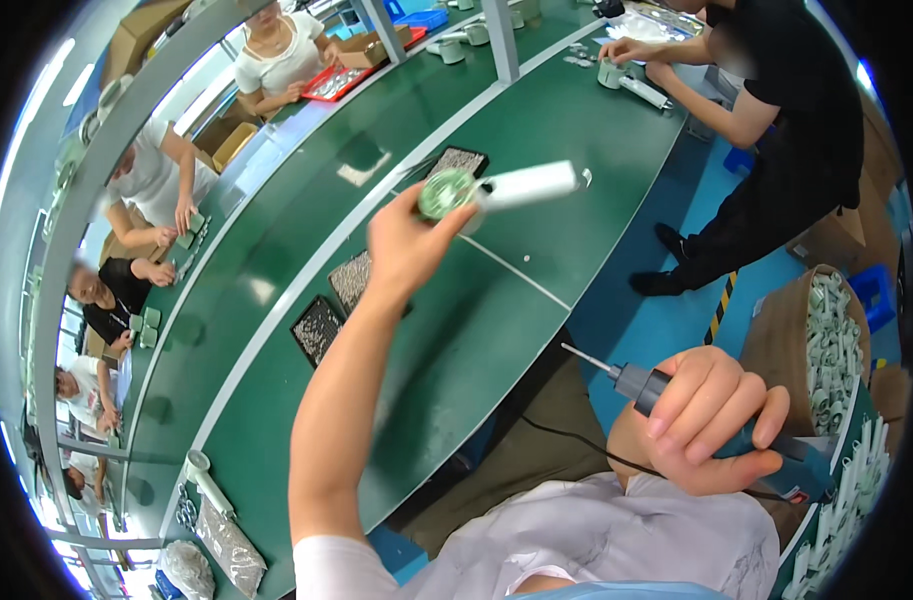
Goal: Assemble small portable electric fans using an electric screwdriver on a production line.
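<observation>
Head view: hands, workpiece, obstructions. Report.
Left hand gripping green-and-white device over green bench. Right hand holding power screwdriver, bit apart from device. Nothing visible between them.

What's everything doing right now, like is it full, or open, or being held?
Left hand: closed on the gadget
Gadget: held up over the table
Right hand: closed around the screwdriver
Screwdriver: tip apart from the gadget; whether it's spinning, I can't tell
Black tray: filled with tiny bits
Box: open, heaped with parts
Grey bag: lying down, filled
</observation>
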Tool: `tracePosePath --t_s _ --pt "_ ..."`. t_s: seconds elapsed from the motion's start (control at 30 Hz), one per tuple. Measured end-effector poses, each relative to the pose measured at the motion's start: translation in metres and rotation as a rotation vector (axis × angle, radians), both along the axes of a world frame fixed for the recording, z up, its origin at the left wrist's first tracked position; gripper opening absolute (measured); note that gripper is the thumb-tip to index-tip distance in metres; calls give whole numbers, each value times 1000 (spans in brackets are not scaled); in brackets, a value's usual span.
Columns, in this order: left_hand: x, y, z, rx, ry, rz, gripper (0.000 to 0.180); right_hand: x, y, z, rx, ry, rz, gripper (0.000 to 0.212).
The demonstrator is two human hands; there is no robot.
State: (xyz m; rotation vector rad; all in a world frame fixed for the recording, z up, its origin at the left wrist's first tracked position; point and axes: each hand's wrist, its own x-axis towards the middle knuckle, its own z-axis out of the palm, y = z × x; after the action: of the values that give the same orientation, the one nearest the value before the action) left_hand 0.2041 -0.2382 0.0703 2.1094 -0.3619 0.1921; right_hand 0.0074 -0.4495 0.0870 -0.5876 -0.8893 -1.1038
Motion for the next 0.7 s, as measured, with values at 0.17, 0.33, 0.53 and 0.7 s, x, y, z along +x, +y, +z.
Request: tracePosePath --t_s 0.17,0.33,0.53,0.7 --pt "108 -119 -24 137 -57 -2 50 4 -11 -12 -9 73 -70 31" --pt "166 -176 -63 201 38 2 47 11 -18 -27 -19 161 -97 30" --pt "166 -201 -78 92 -18 53 66 17 -17 -33 -56 233 -54 30" --pt "107 -143 -56 49 -275 -6 57 23 9 -34 -38 244 43 31"
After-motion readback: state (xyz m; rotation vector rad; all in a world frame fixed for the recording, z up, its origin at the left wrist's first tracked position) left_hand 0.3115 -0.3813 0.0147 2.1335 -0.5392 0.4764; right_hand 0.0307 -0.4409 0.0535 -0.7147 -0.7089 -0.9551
